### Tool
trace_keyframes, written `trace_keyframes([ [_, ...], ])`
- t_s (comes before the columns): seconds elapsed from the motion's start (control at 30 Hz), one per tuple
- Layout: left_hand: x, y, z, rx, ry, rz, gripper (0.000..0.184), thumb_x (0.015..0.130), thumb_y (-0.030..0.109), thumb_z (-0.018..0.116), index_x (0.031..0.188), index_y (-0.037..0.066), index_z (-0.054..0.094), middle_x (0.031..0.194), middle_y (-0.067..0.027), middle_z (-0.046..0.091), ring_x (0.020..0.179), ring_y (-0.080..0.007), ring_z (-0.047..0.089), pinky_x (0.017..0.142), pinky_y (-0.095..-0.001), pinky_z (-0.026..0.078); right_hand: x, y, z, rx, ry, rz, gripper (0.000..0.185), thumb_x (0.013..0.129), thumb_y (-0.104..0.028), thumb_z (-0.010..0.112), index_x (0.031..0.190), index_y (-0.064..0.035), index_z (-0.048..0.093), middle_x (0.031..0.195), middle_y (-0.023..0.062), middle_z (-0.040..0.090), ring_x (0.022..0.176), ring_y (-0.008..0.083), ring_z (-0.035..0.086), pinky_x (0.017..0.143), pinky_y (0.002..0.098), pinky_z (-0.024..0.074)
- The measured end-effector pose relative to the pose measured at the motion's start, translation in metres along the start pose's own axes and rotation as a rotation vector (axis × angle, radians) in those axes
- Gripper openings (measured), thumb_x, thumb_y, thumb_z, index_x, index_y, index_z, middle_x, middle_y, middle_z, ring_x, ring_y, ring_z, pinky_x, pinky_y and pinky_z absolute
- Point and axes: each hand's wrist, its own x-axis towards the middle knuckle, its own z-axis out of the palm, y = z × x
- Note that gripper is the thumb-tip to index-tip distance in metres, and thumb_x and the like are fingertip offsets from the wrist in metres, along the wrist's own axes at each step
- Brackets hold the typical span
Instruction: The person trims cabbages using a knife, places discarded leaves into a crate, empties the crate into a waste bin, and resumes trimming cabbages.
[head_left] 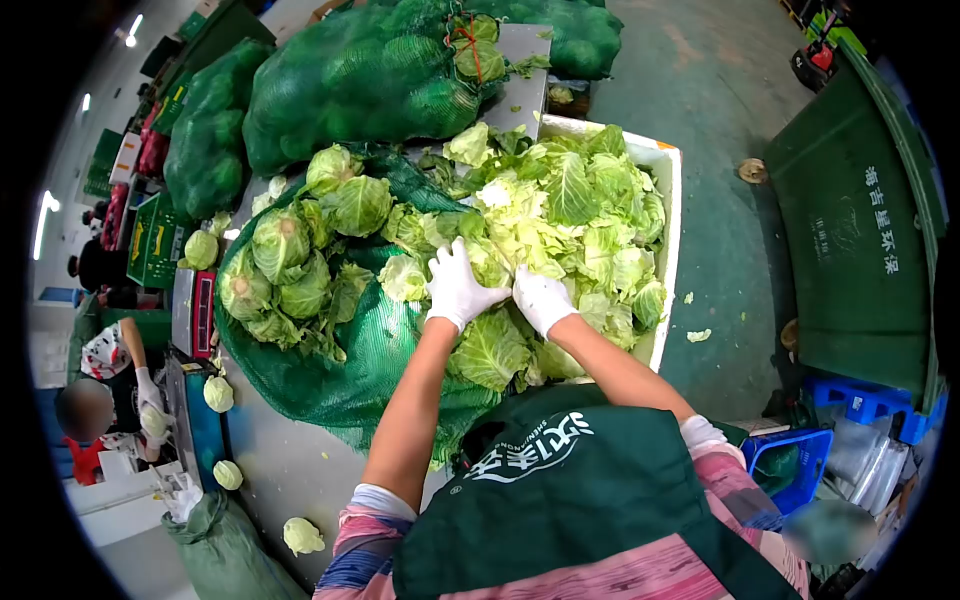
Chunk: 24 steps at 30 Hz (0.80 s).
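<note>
My left hand [460, 287], in a white glove, lies with its fingers over a pale green cabbage [487, 264], and its thumb reaches toward my other hand. My right hand [543, 300], also gloved, is closed beside the same cabbage; what its fingers pinch is too small to make out. Below both hands is a large loose cabbage leaf [492, 350]. A white foam box [668, 250] heaped with loose leaves stands to the right. On the left, several whole cabbages [282, 245] rest on an opened green mesh sack [385, 345].
Full mesh sacks [350, 85] of cabbages line the back. At right stands a tall green bin [850, 230], with a blue crate [800, 465] below it. Trimmed cabbages [303, 536] sit along the grey table's left side. A co-worker [110, 350] is at far left.
</note>
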Motion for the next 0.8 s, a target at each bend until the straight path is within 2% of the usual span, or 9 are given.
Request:
trace_keyframes([
  [0.07,-0.009,0.008,0.001,0.03,0.033,-0.008,0.108,0.054,0.044,0.086,0.135,-0.004,0.033,0.129,-0.0251,0.041,0.116,-0.0411,0.041,0.095,-0.0489,0.042,0.019,0.004,0.01,-0.069,-0.135,0.177,0.033,0.094,-0.015,0.037,0.117,0.0041,0.052,0.103,0.0259,0.065,0.095,0.0373,0.065,0.081,0.044,0.0521],
  [0.2,-0.039,-0.021,0.026,-0.173,0.294,0.091,0.11,0.055,0.033,0.088,0.139,-0.002,0.027,0.133,-0.025,0.036,0.124,-0.0407,0.036,0.104,-0.0456,0.035,0.029,0.01,0.001,0.081,-0.236,0.266,0.033,0.092,-0.019,0.044,0.111,0.0024,0.059,0.11,0.0253,0.063,0.101,0.0383,0.063,0.085,0.0443,0.0507],
  [0.33,-0.066,-0.058,0.019,-0.501,0.267,0.014,0.11,0.059,0.034,0.087,0.14,-0.003,0.024,0.138,-0.0242,0.032,0.129,-0.0398,0.032,0.109,-0.0442,0.029,0.014,0.005,-0.004,0.345,-0.078,0.089,0.034,0.09,-0.03,0.052,0.102,0.0011,0.06,0.099,0.026,0.065,0.093,0.0398,0.062,0.083,0.0439,0.0488],
  [0.43,-0.085,-0.076,0.025,-0.556,0.224,0.055,0.109,0.06,0.032,0.087,0.141,-0.003,0.021,0.139,-0.024,0.031,0.131,-0.037,0.032,0.11,-0.0425,0.029,-0.01,-0.033,-0.018,0.686,-0.107,0.093,0.045,0.093,-0.038,0.049,0.117,-0.0013,0.057,0.098,0.0262,0.065,0.091,0.0401,0.062,0.081,0.0436,0.0482],
  [0.47,-0.089,-0.082,0.032,-0.649,0.195,-0.011,0.104,0.065,0.03,0.085,0.141,-0.003,0.021,0.139,-0.0236,0.032,0.13,-0.0345,0.033,0.11,-0.0411,0.029,-0.006,-0.029,0.017,0.593,0.145,-0.069,0.049,0.093,-0.04,0.052,0.126,-0.0035,0.054,0.086,0.0241,0.066,0.076,0.0393,0.063,0.07,0.0412,0.0495],
  [0.53,-0.093,-0.076,0.034,-0.875,0.191,-0.157,0.086,0.079,0.022,0.076,0.141,-0.001,0.022,0.138,-0.0216,0.037,0.126,-0.0266,0.04,0.106,-0.0365,0.035,-0.011,-0.04,0.013,0.321,0.041,-0.131,0.054,0.094,-0.043,0.048,0.135,-0.0075,0.048,0.081,0.0224,0.066,0.07,0.0403,0.063,0.066,0.044,0.0497],
  [0.63,-0.091,-0.075,0.041,-1.154,0.2,-0.322,0.077,0.084,0.018,0.071,0.141,-0.001,0.023,0.133,-0.02,0.043,0.12,-0.0233,0.047,0.101,-0.0333,0.041,-0.013,-0.043,0.007,0.129,0.038,-0.26,0.056,0.095,-0.045,0.046,0.139,-0.0104,0.043,0.075,0.0205,0.066,0.067,0.039,0.064,0.064,0.0455,0.0501],
  [0.7,-0.092,-0.071,0.035,-1.21,0.192,-0.299,0.076,0.084,0.016,0.071,0.142,-0.002,0.025,0.133,-0.0151,0.044,0.118,-0.021,0.049,0.097,-0.0305,0.045,-0.011,-0.045,-0.002,0.041,0.07,-0.363,0.057,0.096,-0.046,0.045,0.141,-0.012,0.04,0.072,0.0195,0.066,0.066,0.038,0.064,0.063,0.0459,0.0502],
  [0.8,-0.094,-0.068,0.023,-1.188,0.155,-0.296,0.074,0.083,0.01,0.072,0.141,-0.002,0.028,0.132,-0.0141,0.046,0.117,-0.0202,0.05,0.098,-0.0305,0.044,-0.001,-0.055,-0.02,-0.127,-0.117,-0.329,0.057,0.098,-0.046,0.035,0.143,-0.0109,0.036,0.081,0.0182,0.068,0.073,0.0366,0.066,0.067,0.0455,0.052],
])
